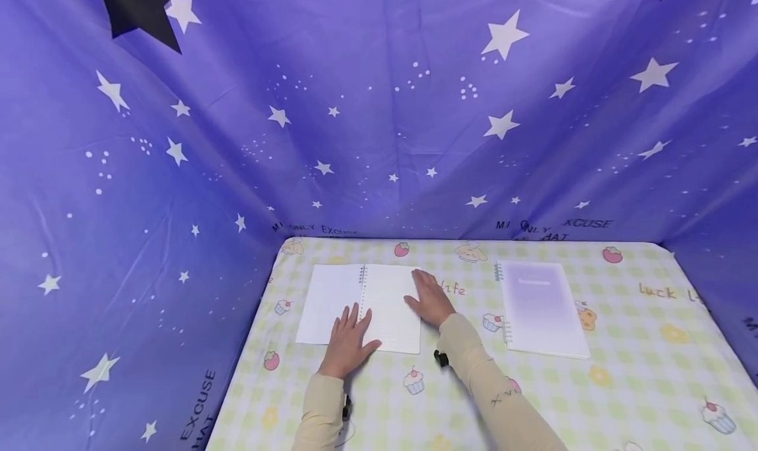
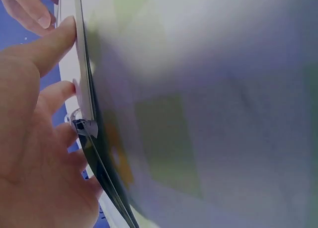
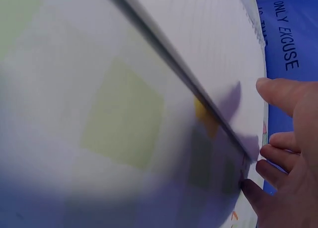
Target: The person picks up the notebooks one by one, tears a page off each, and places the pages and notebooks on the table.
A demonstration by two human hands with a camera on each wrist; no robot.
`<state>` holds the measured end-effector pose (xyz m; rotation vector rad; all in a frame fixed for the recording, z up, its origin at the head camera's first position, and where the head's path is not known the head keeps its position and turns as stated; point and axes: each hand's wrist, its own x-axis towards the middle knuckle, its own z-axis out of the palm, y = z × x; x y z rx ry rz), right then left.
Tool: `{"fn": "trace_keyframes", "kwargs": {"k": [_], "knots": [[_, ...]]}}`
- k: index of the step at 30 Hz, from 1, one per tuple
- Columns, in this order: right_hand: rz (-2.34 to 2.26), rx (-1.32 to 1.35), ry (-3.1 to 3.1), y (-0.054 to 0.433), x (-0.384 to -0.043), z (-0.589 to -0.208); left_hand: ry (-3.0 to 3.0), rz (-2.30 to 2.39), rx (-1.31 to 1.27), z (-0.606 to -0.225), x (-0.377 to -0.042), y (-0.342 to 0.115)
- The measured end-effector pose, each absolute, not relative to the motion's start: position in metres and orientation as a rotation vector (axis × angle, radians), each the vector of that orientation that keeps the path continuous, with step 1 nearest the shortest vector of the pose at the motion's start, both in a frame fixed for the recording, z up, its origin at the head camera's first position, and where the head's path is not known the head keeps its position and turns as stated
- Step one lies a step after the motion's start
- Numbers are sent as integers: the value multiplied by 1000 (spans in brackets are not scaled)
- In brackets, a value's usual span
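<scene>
A spiral notebook [image 1: 387,306] lies spread open on the table, its pages pale and its coil running down the middle. Over its lower part, near the coil, my left hand [image 1: 346,349] rests with fingers spread. My right hand [image 1: 432,299] is at the right page's upper outer edge, fingers extended. In the left wrist view, the left thumb and fingertips meet the notebook's edge [image 2: 84,79]. In the right wrist view, faint ruled lines cross the page [image 3: 208,54], and the right fingers lie beside its corner, thumb held apart. Neither hand pinches a page.
To the right lies a closed spiral notebook [image 1: 539,313] with a purple-white cover and teal coil. A green-and-white checked cloth [image 1: 474,398] with printed cupcakes and strawberries covers the table. Purple star-patterned curtains [image 1: 367,122] rise behind the table and at both sides.
</scene>
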<state>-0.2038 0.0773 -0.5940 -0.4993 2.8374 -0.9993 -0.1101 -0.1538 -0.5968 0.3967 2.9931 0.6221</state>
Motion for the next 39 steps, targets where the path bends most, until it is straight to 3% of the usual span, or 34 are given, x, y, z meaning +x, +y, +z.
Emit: {"fn": "trace_keyframes", "kwargs": {"k": [39], "knots": [[-970,-397,3143,71,-232,-589,2934,660,377,-597,-108,-157]]}}
